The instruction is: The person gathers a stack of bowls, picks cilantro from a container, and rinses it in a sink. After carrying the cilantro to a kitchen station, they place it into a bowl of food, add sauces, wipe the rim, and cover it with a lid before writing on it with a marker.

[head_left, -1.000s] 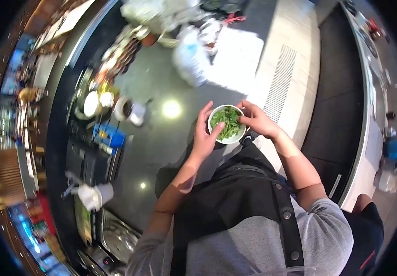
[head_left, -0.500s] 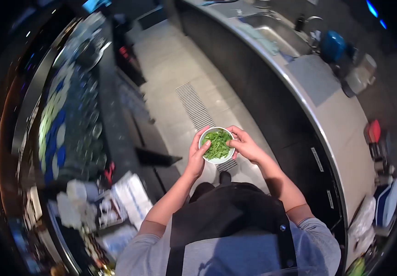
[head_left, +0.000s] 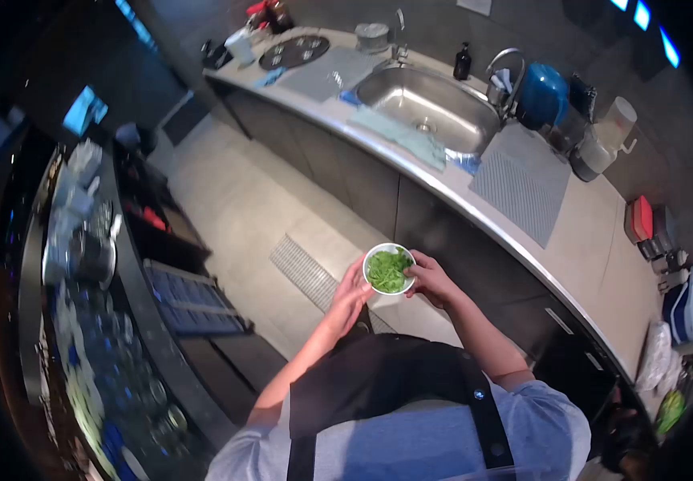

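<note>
A small white bowl point(head_left: 374, 254) full of green leaves point(head_left: 387, 272) is held in front of my chest with both hands. My left hand point(head_left: 352, 290) cups its left side from below. My right hand point(head_left: 428, 279) grips its right rim, thumb over the edge. I wear a grey shirt and a black apron. The bowl hangs over the tiled floor, just short of the dark cabinet fronts below the counter.
A long steel counter point(head_left: 579, 232) runs from the upper left to the lower right, with a sink point(head_left: 431, 104), a blue kettle point(head_left: 543, 90), a grey drying mat point(head_left: 523, 183) and a green cloth point(head_left: 403, 135). A floor drain grate point(head_left: 302, 268) lies below the bowl. Shelves of glassware point(head_left: 90, 256) stand left.
My view has turned toward the sink counter, which is now close ahead. The bowl stays held in both hands, the grip unchanged.
</note>
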### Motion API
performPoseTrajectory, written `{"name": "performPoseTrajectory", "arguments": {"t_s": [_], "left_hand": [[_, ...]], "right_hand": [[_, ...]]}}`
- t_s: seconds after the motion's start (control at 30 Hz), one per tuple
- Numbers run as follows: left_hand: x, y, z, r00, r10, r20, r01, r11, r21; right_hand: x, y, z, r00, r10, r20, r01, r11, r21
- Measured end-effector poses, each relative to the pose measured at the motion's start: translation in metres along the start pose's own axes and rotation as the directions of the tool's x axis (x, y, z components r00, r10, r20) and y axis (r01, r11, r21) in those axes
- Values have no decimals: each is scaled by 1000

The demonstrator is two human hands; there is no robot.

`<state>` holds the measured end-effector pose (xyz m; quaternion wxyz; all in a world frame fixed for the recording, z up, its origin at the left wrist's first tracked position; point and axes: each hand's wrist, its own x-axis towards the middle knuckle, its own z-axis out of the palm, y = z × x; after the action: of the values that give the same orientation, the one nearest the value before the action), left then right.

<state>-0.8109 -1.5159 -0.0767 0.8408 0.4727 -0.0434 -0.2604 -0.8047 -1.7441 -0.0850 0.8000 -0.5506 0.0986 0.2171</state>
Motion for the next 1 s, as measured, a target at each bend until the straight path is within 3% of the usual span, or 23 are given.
{"name": "performPoseTrajectory", "arguments": {"t_s": [0.03,0.1,0.2,0.3,0.4,0.5,0.53,0.57,0.6,0.7,0.77,0.8,0.83,0.9,0.93,1.0], "left_hand": [[21,16,-11,999,-37,11,36,998,57],[72,51,-35,992,-119,48,108,976,187],[155,79,-65,975,-201,92,126,850,512],[254,98,-59,942,-286,175,123,780,614],[342,102,-10,930,-274,246,100,830,548],[414,104,41,887,-301,350,92,858,505],[439,95,54,879,-81,471,-221,805,551],[461,93,72,788,118,605,-515,665,541],[479,91,87,756,195,625,-640,420,643],[523,90,113,769,123,628,-620,381,686],[552,82,126,777,93,623,-595,429,679],[566,75,128,788,117,604,-570,511,644],[579,68,131,801,146,580,-542,589,600],[597,66,144,833,107,543,-463,672,578],[609,62,147,817,108,566,-501,620,604],[630,57,154,802,100,589,-547,519,657]], "right_hand": [[27,-11,-6,999,38,-3,-38,999,-7],[69,-41,-6,990,-37,-135,40,999,18],[115,-87,-32,926,-210,-313,180,976,-121],[147,-126,-53,755,-303,-582,327,943,-67],[171,-156,-93,662,-311,-682,425,905,0],[190,-181,-138,666,-355,-656,433,900,-48],[197,-192,-148,664,-358,-657,451,892,-30],[205,-204,-160,653,-368,-662,465,885,-34],[212,-212,-174,670,-350,-655,440,898,-29],[224,-234,-205,680,-321,-659,435,900,10],[231,-254,-224,659,-403,-635,516,857,-7],[235,-254,-244,712,-373,-595,499,865,56],[233,-261,-260,704,-365,-609,495,867,53],[231,-277,-292,818,-317,-480,507,792,340],[235,-283,-313,768,-256,-587,471,847,247],[272,-269,-380,468,-194,-862,306,951,-48]]}}
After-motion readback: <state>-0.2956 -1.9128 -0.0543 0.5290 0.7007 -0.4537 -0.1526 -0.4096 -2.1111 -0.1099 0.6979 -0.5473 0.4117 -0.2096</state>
